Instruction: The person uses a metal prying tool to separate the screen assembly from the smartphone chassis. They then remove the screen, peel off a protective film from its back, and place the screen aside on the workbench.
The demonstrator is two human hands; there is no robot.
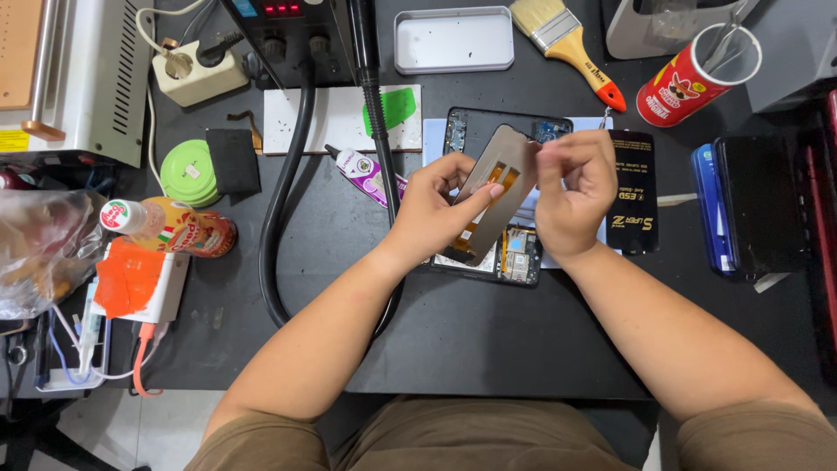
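From where I sit, the far left of the black tabletop (453,349) shows a white machine (74,78), with a clear bag (39,249) and an orange-taped white box (139,283) below it. A small bottle (179,228) lies on its side next to a green round lid (187,173) and a black square pad (233,160). A thick black hose (283,201) curves down the tabletop, and a purple-and-white tube (366,173) lies just right of it.

My left hand (432,214) pinches a grey screen panel (497,187) along its lower edge, thumb on its face, holding it tilted above an opened phone (514,257). My right hand (575,192) pinches the panel's upper right corner with curled fingertips. The panel shows orange flex strips on the side towards me. It is off the tabletop, touching only my two hands.

Behind the hands lie a white tray (453,39) and a paintbrush (571,44). Right of the hands lies a black packet (634,192), then a red can (693,78) holding tools, and a blue phone (711,209) beside a black one (763,205).
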